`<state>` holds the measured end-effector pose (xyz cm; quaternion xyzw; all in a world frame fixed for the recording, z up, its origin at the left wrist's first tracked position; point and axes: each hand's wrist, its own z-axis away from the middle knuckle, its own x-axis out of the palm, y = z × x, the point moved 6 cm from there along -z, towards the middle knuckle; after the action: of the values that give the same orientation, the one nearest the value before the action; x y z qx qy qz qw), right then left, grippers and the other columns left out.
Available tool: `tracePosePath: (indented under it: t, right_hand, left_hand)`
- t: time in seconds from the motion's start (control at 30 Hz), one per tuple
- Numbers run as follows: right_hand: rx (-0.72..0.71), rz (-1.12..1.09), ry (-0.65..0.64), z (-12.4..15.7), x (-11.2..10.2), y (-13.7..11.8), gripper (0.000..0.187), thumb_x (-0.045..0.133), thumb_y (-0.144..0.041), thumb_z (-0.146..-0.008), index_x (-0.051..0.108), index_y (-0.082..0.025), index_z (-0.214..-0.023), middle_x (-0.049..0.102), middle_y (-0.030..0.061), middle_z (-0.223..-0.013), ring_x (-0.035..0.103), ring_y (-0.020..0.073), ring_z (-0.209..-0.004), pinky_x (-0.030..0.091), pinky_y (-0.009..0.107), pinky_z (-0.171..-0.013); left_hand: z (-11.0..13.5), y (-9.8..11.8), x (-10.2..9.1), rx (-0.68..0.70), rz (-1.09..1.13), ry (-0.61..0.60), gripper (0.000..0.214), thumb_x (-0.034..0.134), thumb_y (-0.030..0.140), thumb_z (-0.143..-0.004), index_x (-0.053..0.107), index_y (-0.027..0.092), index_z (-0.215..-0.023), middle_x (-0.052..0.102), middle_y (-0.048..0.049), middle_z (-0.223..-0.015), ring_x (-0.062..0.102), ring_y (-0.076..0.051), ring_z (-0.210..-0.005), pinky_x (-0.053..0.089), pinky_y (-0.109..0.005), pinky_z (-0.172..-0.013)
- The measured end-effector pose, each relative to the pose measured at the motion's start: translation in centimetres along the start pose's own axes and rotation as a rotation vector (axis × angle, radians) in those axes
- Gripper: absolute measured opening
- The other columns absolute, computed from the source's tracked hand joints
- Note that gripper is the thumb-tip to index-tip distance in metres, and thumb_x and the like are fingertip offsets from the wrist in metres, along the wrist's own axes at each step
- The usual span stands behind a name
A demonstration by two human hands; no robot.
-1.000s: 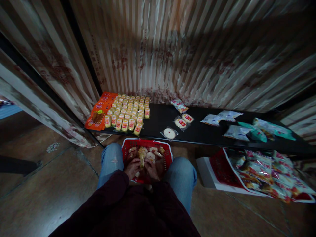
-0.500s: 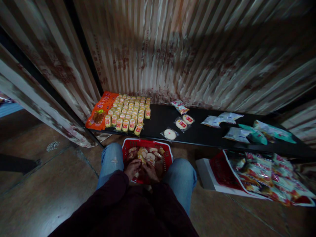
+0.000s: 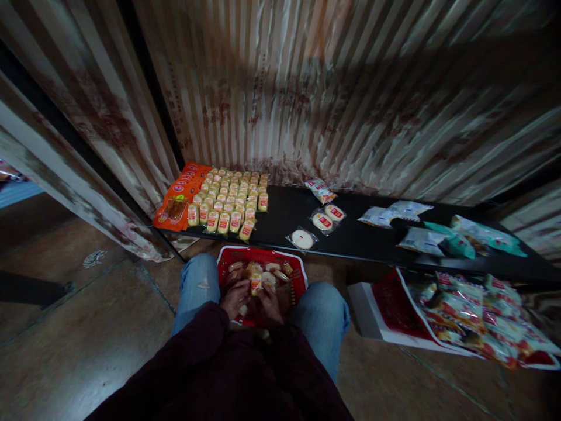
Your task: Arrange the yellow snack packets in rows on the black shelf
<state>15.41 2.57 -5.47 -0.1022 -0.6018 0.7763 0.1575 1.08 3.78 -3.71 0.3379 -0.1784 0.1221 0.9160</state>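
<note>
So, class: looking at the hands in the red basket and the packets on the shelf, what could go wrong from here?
1. Both hands, left and right, dig in the crowded basket; the small packet between them could slip back among the others.
2. The front yellow packets sit at the shelf edge, right above the basket; a rising hand might knock them off.
3. The light is dim, so similar packets may be mixed up.
</note>
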Motion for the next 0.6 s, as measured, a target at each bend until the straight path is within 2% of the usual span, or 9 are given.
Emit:
tracePosePath:
  t: [0.13, 0.3, 0.47, 0.6]
  right_hand:
    - [0.090, -0.039, 0.038, 0.1, 0.0, 0.3, 0.066, 0.074, -0.066, -0.049, 0.073, -0.016, -0.093, 0.074, 0.0151, -0.105, 0.065, 0.0313, -0.102, 0.048, 0.049, -0.095]
    - [0.047, -0.006, 0.040, 0.4, -0.2, -1.2, 0.060, 0.074, -0.064, -0.053, 0.075, -0.018, -0.092, 0.074, 0.0136, -0.108, 0.064, 0.0305, -0.106, 0.047, 0.047, -0.097]
    - [-0.008, 0.037, 0.061, 0.8, -0.3, -3.4, 0.058, 0.071, -0.063, -0.059, 0.076, -0.017, -0.094, 0.075, 0.0141, -0.103, 0.066, 0.0306, -0.104, 0.050, 0.044, -0.095]
    - [-0.037, 0.080, 0.042, 0.8, -0.1, -4.8, 0.056, 0.067, -0.061, -0.064, 0.075, -0.019, -0.100, 0.077, 0.0101, -0.097, 0.068, 0.0273, -0.097, 0.054, 0.040, -0.089]
  left_hand:
    - [-0.1, 0.0, 0.1, -0.002, 0.026, -0.011, 0.034, 0.066, 0.021, -0.075, 0.062, 0.018, -0.109, 0.066, -0.0071, -0.113, 0.062, -0.010, -0.080, 0.048, -0.022, -0.074]
    - [0.1, 0.5, 0.5, 0.042, 0.013, -0.020, 0.037, 0.070, 0.022, -0.071, 0.064, 0.017, -0.107, 0.068, -0.0071, -0.106, 0.063, -0.011, -0.081, 0.047, -0.022, -0.073]
    - [0.9, 2.2, 1.7, 0.186, -0.068, 0.004, 0.031, 0.074, 0.026, -0.065, 0.069, 0.016, -0.095, 0.071, -0.0064, -0.093, 0.064, -0.015, -0.081, 0.048, -0.025, -0.072]
    - [1.4, 3.9, 2.9, 0.301, -0.115, 0.067, 0.027, 0.076, 0.026, -0.062, 0.070, 0.016, -0.086, 0.071, -0.0056, -0.090, 0.064, -0.017, -0.081, 0.049, -0.029, -0.077]
